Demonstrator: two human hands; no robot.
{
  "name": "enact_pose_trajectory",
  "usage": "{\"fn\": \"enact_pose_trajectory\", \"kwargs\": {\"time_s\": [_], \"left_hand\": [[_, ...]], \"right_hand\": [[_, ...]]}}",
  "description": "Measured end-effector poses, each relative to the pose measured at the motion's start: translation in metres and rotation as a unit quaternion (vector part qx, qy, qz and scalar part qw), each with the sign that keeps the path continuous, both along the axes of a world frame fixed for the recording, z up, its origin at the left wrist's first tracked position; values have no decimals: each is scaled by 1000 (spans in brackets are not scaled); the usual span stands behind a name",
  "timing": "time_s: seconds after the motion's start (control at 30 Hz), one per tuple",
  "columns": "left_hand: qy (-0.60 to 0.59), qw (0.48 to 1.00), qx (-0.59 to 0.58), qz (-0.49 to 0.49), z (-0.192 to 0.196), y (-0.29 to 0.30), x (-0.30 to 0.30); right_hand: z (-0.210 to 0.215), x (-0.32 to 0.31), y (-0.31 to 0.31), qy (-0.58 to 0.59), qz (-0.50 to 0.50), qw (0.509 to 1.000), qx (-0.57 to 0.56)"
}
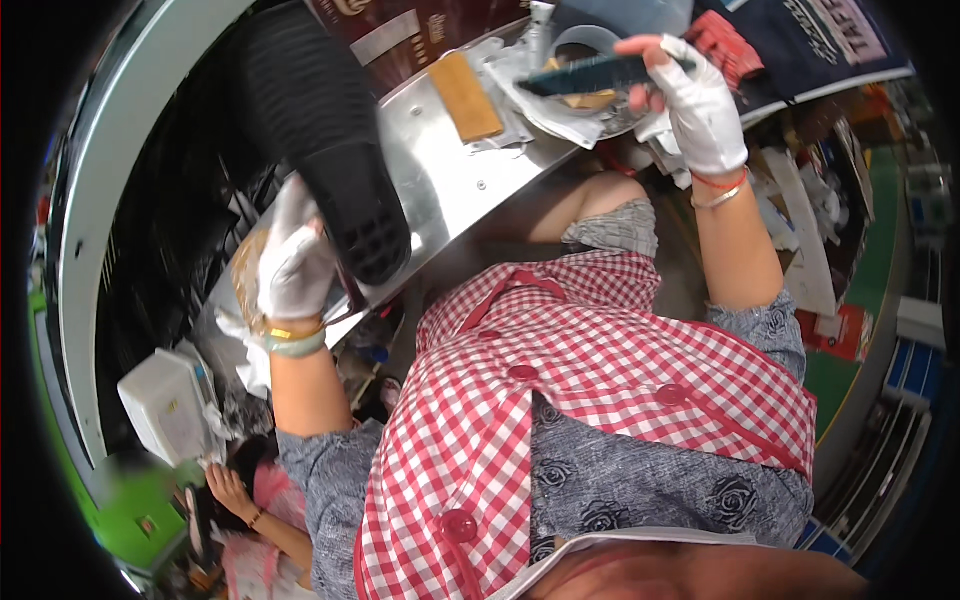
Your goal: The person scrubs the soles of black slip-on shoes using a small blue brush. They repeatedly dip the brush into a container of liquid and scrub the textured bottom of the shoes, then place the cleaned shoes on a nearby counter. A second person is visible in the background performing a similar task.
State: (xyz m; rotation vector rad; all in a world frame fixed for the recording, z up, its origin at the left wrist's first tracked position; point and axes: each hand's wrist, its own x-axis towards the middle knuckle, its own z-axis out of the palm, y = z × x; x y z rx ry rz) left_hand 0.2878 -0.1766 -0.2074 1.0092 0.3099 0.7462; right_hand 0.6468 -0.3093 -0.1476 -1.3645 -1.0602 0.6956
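My left hand (293, 262), in a white glove, grips the heel end of a black shoe sole (320, 140) that lies tread-up across the shiny metal worktable (440, 175). My right hand (700, 105), also gloved in white, holds a dark flat brush-like tool (590, 75) by one end over the table's far right part. The tool's tip points left, above crumpled clear plastic and white rags (545, 95).
A tan rectangular block (466, 95) lies on the table near the middle. A clear container (625, 15) stands at the back. A white box (165, 405) sits at lower left, and another person's hand (228, 490) shows below it. Cluttered bins are on the right.
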Motion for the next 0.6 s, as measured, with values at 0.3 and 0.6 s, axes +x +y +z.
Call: {"fn": "enact_pose_trajectory", "kwargs": {"time_s": [0.3, 0.6], "left_hand": [[-51, 931, -362, 7, -37, -72, -4], [-19, 917, -390, 77, -46, -91, 12]], "right_hand": [[-21, 34, 6, -89, -127, 986, -67], [-40, 42, 10, -46, -113, 990, -72]]}}
